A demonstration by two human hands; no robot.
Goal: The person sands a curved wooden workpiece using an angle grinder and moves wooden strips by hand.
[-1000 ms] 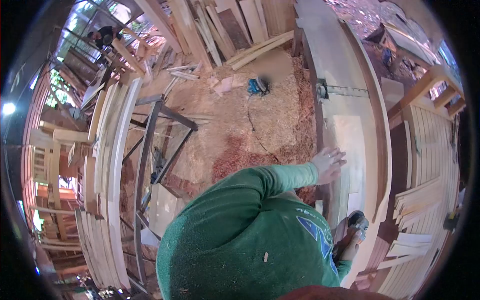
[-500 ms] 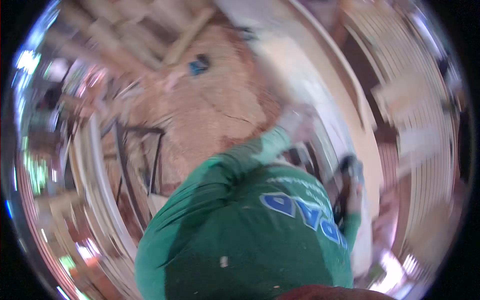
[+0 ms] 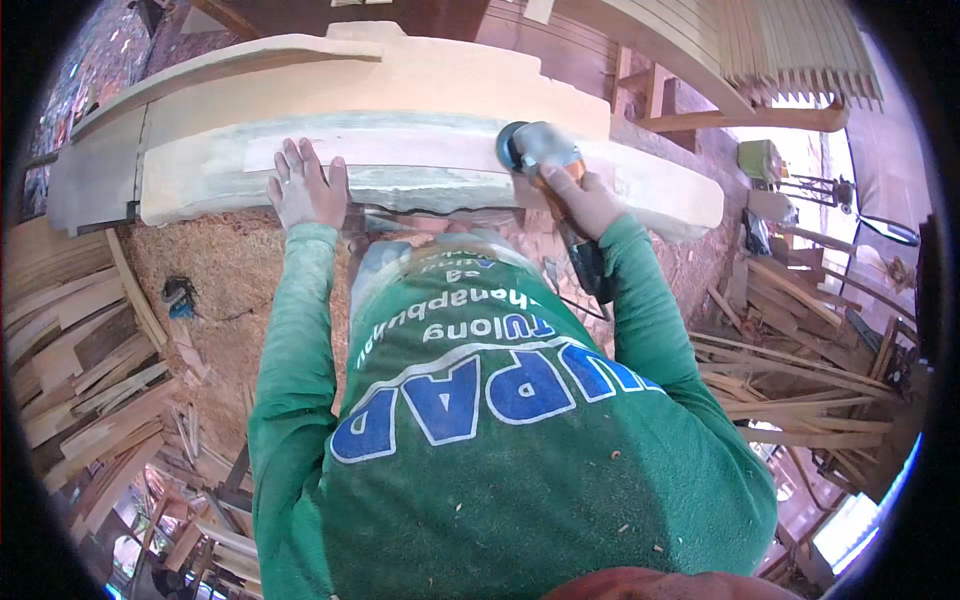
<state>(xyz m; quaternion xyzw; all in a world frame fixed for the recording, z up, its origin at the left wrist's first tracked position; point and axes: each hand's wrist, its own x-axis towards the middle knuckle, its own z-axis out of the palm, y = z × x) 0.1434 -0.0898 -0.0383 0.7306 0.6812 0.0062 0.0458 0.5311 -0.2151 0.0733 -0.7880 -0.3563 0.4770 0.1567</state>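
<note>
here's my left hand (image 3: 310,190) open on the pale wooden plank (image 3: 430,187), fingers slightly spread, nothing gripped, while my right hand (image 3: 590,203) wraps round the angle grinder (image 3: 548,150)!

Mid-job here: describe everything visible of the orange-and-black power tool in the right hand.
The orange-and-black power tool has a greyish, metal-looking head, partly blurred, with a round dark disc on its picture-left side, and a long black handle, apparently plastic. The bare right hand grips it by the orange section. Its head points away from the body, over the long pale wooden board; whether the disc touches or spins, I cannot tell.
</note>
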